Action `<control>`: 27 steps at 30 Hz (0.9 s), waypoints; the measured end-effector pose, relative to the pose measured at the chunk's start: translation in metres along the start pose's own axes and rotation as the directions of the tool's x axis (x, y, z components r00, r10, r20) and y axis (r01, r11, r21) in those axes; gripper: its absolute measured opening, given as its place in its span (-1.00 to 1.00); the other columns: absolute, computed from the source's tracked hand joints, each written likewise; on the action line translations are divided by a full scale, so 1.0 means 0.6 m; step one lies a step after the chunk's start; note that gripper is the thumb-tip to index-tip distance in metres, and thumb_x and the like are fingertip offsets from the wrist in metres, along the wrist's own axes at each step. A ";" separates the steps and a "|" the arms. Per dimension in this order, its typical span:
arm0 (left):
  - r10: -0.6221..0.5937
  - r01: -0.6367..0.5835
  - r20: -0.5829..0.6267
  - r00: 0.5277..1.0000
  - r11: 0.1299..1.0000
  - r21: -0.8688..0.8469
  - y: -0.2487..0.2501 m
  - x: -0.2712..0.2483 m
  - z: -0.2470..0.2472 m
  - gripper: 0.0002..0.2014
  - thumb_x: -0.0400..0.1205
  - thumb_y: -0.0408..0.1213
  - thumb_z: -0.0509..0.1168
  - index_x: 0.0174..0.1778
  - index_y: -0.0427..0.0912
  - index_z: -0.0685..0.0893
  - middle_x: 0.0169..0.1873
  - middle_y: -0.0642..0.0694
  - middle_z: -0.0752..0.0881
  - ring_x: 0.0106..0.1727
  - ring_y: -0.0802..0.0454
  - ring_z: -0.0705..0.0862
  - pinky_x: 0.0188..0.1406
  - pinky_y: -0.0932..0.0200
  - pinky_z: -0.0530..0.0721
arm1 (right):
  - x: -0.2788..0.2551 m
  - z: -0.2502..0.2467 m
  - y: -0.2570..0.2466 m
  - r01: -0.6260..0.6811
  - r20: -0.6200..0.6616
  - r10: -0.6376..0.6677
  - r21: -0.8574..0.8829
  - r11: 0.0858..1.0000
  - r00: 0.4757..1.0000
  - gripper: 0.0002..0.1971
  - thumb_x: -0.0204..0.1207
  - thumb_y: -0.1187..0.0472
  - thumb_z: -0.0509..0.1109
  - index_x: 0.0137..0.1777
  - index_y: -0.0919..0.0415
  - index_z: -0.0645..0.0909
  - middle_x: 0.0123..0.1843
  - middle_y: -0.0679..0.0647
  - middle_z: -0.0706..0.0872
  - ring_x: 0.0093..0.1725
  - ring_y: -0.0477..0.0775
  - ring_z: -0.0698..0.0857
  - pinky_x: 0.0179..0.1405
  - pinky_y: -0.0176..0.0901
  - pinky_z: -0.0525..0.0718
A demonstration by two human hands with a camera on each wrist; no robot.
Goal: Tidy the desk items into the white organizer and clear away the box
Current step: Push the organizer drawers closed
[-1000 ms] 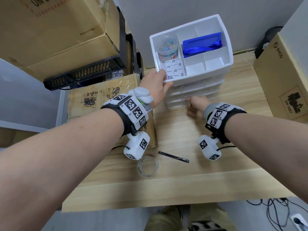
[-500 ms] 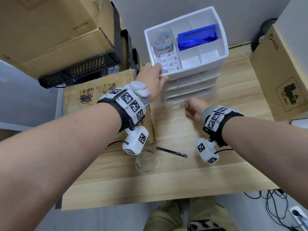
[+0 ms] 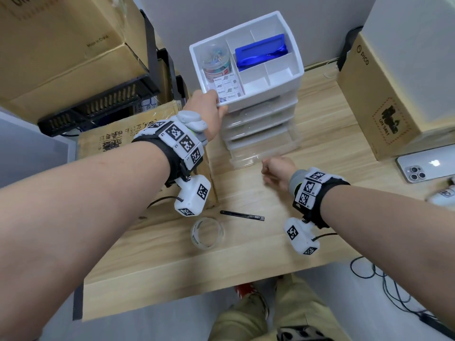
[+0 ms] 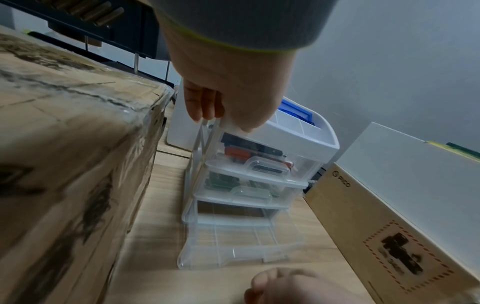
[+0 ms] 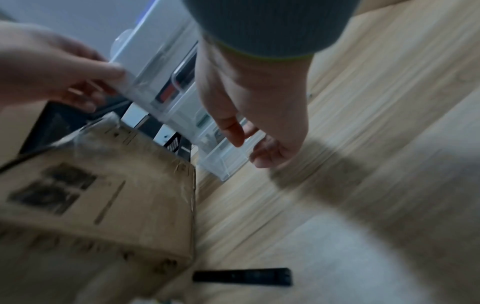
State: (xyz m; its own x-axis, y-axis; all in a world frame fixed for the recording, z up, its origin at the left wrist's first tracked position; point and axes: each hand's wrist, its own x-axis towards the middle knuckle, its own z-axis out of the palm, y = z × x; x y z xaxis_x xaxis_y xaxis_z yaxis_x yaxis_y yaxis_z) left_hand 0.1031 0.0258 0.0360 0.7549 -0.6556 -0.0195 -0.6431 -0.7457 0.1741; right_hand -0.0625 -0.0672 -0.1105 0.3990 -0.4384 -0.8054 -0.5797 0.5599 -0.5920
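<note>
Steadying white plastic drawer organizer (image 3: 283, 77), left hand (image 3: 209, 112) gripping its 9 o'clock corner | right hand (image 3: 278, 171) loosely curled, empty | clear bottom drawer (image 4: 241, 246) open: load gently.

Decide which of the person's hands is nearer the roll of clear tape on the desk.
Left, narrowly. The roll of clear tape lies below the left wrist, though the left hand reaches up to grip the white organizer. The right hand is further right, before the open bottom drawer.

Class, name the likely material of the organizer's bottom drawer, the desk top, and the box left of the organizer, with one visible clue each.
Bottom drawer: probably clear plastic; the desk shows through.
Desk top: wood or wood-look laminate; pale grain lines.
Box: brown cardboard, apparently under shiny film.
</note>
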 end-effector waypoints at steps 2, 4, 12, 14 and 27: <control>0.012 -0.012 -0.001 1.000 0.999 0.036 0.004 -0.016 -0.002 -0.71 0.72 -0.03 0.21 0.22 -0.15 0.55 0.13 -0.23 0.57 -0.04 -0.21 0.62 -0.15 0.00 0.52 | -0.006 -0.004 0.008 0.097 0.014 -0.097 -0.275 0.957 0.995 -0.78 0.37 0.45 0.25 -0.02 0.26 0.58 -0.26 0.21 0.60 -0.37 0.13 0.56 -0.40 -0.13 0.57; 0.048 -0.048 -0.016 0.999 0.998 0.041 0.012 -0.042 -0.005 -0.66 0.71 -0.06 0.22 0.34 -0.14 0.46 0.15 -0.23 0.52 -0.14 -0.18 0.59 -0.23 0.00 0.49 | -0.016 -0.008 0.018 0.244 0.138 -0.201 -0.570 0.784 0.970 -0.91 0.47 0.40 0.24 -0.16 0.28 0.58 -0.24 0.22 0.66 -0.29 0.17 0.63 -0.28 -0.02 0.69; 0.463 -0.482 0.239 0.854 0.876 0.023 -0.001 -0.154 0.019 -0.85 0.66 -0.26 0.17 0.11 -0.20 0.51 -0.02 -0.13 0.63 -0.22 -0.09 0.53 -0.27 0.03 0.50 | -0.058 0.020 0.059 0.467 0.450 -0.126 -0.867 0.173 0.884 -0.83 0.43 0.37 0.30 -0.07 0.19 0.69 0.05 0.11 0.80 0.06 0.19 0.75 0.12 -0.01 0.76; 0.487 -0.544 0.379 0.787 0.837 0.052 -0.010 -0.194 0.032 -0.87 0.66 -0.27 0.16 0.08 -0.19 0.53 -0.10 -0.12 0.69 -0.25 -0.11 0.49 -0.30 0.06 0.43 | -0.063 0.036 0.073 0.485 0.476 -0.111 -0.870 0.084 0.872 -0.81 0.42 0.36 0.33 -0.05 0.11 0.68 0.00 0.01 0.76 0.01 0.12 0.74 -0.04 -0.12 0.72; 0.084 -0.425 0.799 0.596 0.877 0.224 -0.060 -0.358 0.150 -0.73 0.68 -0.39 0.19 0.30 -0.28 0.42 0.07 -0.25 0.67 -0.15 -0.21 0.56 -0.26 -0.01 0.54 | -0.074 0.073 0.125 0.434 0.492 -0.124 -0.841 -0.323 0.862 -0.79 0.43 0.34 0.37 0.05 0.15 0.61 -0.04 0.11 0.74 -0.13 0.20 0.75 -0.22 -0.10 0.68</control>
State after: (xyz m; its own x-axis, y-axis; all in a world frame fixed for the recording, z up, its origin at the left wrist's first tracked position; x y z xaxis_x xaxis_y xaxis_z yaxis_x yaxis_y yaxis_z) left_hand -0.0471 0.1827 -0.0547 0.2927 -0.5486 -0.7832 -0.9135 -0.4025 -0.0595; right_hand -0.0925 0.0252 -0.1205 0.7652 -0.1011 -0.6357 -0.2373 -0.9623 -0.1326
